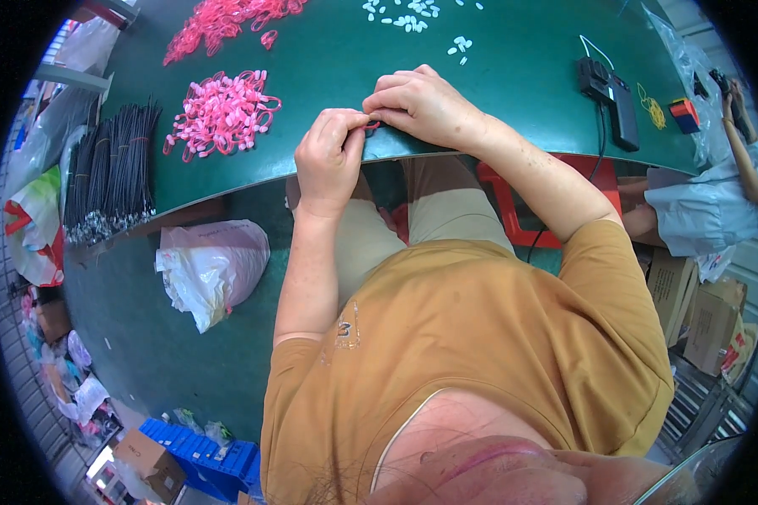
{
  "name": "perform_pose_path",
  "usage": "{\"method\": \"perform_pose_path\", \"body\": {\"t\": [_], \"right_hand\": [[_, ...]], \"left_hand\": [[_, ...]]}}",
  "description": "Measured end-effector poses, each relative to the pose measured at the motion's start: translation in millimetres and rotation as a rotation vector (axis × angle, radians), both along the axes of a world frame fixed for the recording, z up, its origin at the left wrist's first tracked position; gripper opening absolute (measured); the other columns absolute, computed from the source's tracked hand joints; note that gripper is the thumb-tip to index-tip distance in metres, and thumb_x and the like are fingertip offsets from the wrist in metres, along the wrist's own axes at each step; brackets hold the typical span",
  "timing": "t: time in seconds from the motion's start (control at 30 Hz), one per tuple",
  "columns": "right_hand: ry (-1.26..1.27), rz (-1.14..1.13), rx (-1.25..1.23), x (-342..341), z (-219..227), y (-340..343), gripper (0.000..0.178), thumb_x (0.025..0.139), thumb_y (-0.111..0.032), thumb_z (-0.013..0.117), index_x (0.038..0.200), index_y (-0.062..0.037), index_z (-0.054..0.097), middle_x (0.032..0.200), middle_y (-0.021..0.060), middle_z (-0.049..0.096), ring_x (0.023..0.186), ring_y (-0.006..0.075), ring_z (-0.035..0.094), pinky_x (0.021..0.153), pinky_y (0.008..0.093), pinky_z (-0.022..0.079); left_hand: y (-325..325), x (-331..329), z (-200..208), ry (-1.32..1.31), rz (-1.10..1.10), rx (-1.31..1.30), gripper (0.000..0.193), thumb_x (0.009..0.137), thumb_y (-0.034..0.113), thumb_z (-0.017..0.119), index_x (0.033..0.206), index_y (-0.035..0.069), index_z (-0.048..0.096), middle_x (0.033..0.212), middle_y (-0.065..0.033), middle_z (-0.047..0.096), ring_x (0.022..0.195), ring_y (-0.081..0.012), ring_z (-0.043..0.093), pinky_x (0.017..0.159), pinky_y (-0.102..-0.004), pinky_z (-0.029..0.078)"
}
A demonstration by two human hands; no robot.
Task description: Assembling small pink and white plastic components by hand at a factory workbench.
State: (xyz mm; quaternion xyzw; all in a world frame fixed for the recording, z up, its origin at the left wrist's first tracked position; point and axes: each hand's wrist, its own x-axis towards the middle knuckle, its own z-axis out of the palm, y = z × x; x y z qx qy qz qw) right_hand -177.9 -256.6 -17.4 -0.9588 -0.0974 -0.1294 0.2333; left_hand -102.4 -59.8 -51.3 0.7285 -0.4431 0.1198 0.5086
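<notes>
At the near edge of the green table (497,59), my left hand (330,153) and my right hand (425,108) meet fingertip to fingertip. Both are closed in a pinch on a small pink-red cord loop (372,126), mostly hidden by the fingers. Left of my hands lies a heap of pink loops with pale pink beads (221,114). Farther back is a pile of plain pink-red loops (219,27). Small white oval beads (410,21) are scattered beyond my right hand, with a smaller group (460,46) nearer to it.
Bundles of thin black cords (114,160) lie at the table's left end. A black power strip (621,114) with a cable, yellow string (651,108) and an orange-blue box (685,116) are at the right. Another person's light-blue garment (703,210) shows beyond. A white bag (210,265) stands below the table.
</notes>
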Motion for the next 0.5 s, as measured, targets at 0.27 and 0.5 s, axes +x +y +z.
{"method": "perform_pose_path", "body": {"t": [0.27,0.5], "right_hand": [[0.174,0.112,-0.114,11.8,19.0,-9.6,0.022,0.101,-0.027,0.07,0.116,-0.0138,0.078,0.101,0.0023,0.07,0.1,0.0212,0.069,0.094,0.0397,0.047],[0.167,0.094,0.094,14.9,16.7,-14.0,0.021,0.099,-0.027,0.07,0.106,-0.0098,0.081,0.097,0.0058,0.074,0.088,0.0271,0.073,0.087,0.0387,0.057]], "left_hand": [[-0.7,-0.8,0.8,-0.013,0.017,-0.015,0.015,0.086,-0.006,0.076,0.093,0.006,0.07,0.095,-0.009,0.075,0.087,-0.0266,0.075,0.074,-0.0368,0.061],[-0.4,-1.9,0.6,0.012,0.002,-0.002,0.016,0.085,-0.008,0.075,0.095,0.004,0.071,0.096,-0.0102,0.075,0.09,-0.026,0.075,0.079,-0.0354,0.06]]}}
